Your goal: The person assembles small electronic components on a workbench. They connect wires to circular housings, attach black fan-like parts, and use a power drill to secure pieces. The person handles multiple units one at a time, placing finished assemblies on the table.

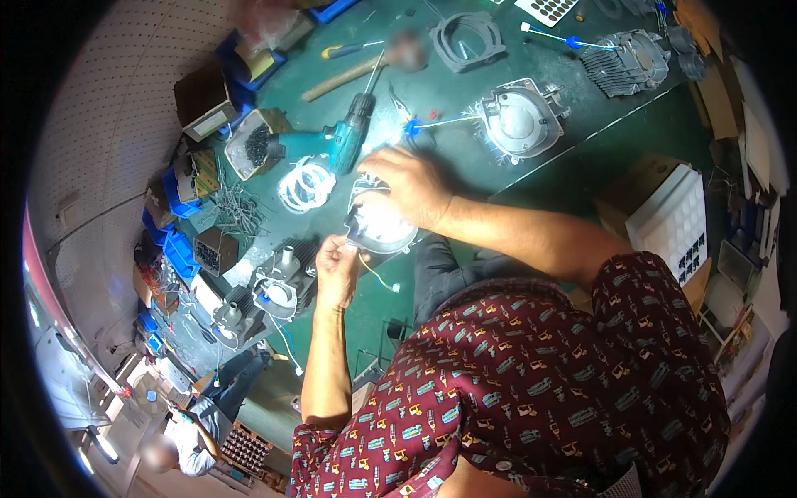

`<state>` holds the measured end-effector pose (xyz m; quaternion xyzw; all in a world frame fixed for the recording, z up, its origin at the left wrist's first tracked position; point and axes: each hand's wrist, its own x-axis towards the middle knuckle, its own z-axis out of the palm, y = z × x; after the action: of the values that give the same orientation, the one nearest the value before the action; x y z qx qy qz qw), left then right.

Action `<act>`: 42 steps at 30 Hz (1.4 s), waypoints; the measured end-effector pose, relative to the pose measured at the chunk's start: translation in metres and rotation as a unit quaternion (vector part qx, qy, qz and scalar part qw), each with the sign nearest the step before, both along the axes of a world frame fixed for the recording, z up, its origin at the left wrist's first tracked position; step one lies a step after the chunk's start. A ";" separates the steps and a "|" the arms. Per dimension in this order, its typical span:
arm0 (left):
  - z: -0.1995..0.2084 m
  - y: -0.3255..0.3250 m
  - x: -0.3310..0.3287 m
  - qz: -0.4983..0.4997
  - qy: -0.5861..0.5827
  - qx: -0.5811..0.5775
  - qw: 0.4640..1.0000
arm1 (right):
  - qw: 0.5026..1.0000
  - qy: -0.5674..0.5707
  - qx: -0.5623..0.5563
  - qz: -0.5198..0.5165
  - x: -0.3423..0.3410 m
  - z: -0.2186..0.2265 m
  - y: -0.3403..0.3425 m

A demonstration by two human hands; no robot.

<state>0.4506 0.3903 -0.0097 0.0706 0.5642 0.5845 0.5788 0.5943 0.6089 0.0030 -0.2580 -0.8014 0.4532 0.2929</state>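
A round cast-metal housing (385,236), washed out by bright light, is held at the table's near edge. My right hand (408,184) is closed over its upper side, with the fingers curled about the rim. At its lower left edge, my left hand (335,267) pinches with thumb and fingers; the small part between them is too bright to make out. A thin wire with a white connector (394,287) hangs beside that hand. White rings (305,184) lie left of the housing, and a teal power drill (340,137) rests beyond them.
Similar metal housings stand at the right (521,120) and lower left (286,282). A hammer's wooden handle (344,79) and a screwdriver (349,50) lie at the back. A box of dark screws (251,145) and blue bins (178,251) line the left. Another person (195,436) is at the lower left.
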 end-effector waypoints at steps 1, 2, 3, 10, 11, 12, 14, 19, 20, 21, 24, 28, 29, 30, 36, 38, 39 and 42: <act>-0.002 -0.001 0.003 -0.006 0.055 0.008 0.998 | 1.000 -0.001 0.002 -0.001 0.000 0.000 -0.001; 0.000 0.002 0.005 -0.020 0.111 -0.003 0.994 | 1.000 -0.001 0.000 0.001 0.001 0.000 0.000; 0.004 0.004 0.008 -0.033 0.167 -0.014 0.985 | 1.000 -0.002 0.000 -0.002 0.001 0.000 0.000; -0.010 -0.008 0.022 -0.059 0.418 -0.029 0.906 | 1.000 -0.002 0.008 0.001 0.004 0.002 0.002; -0.010 -0.007 0.023 -0.062 0.444 -0.035 0.893 | 1.000 -0.003 0.008 -0.001 0.003 0.003 0.002; -0.009 -0.007 0.026 -0.039 0.419 -0.036 0.906 | 1.000 -0.003 0.008 -0.003 0.002 0.004 0.002; -0.003 -0.004 0.026 -0.022 0.405 -0.065 0.912 | 1.000 -0.006 -0.001 -0.003 -0.002 0.005 0.002; 0.014 0.008 0.021 0.086 0.132 -0.107 0.982 | 1.000 0.002 0.005 -0.009 -0.004 0.004 0.000; 0.012 0.009 0.015 0.087 0.080 -0.086 0.989 | 1.000 0.004 0.009 -0.005 -0.005 0.004 -0.001; 0.014 0.007 0.011 0.078 0.038 -0.098 0.991 | 1.000 0.005 0.012 0.000 -0.005 0.004 -0.002; 0.018 0.004 0.007 0.068 -0.079 -0.104 0.989 | 1.000 0.004 0.018 0.025 -0.008 0.001 -0.006; 0.013 -0.002 0.000 0.053 -0.090 -0.115 0.988 | 0.999 -0.020 0.015 0.026 -0.009 0.001 0.001; 0.020 0.006 0.010 0.058 -0.048 -0.115 0.991 | 1.000 -0.015 0.015 0.024 -0.008 0.001 0.002; 0.020 0.009 0.016 0.066 -0.011 -0.100 0.993 | 1.000 -0.009 0.015 0.022 -0.007 -0.001 0.002; 0.021 0.008 0.037 -0.027 0.436 -0.114 0.892 | 1.000 -0.003 -0.004 0.023 -0.006 -0.001 0.004; 0.021 0.008 0.044 -0.045 0.543 -0.153 0.825 | 1.000 -0.006 0.003 0.024 -0.007 -0.001 0.003; 0.021 0.008 0.045 -0.054 0.558 -0.156 0.813 | 1.000 -0.007 0.006 0.025 -0.007 -0.001 0.003; 0.015 0.006 0.045 -0.067 0.591 -0.146 0.791 | 1.000 -0.002 0.001 0.030 -0.007 0.001 0.003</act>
<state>0.4953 0.3963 0.0054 0.3540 0.8689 0.2993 0.1737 0.5870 0.6116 0.0042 -0.2347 -0.8100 0.4602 0.2776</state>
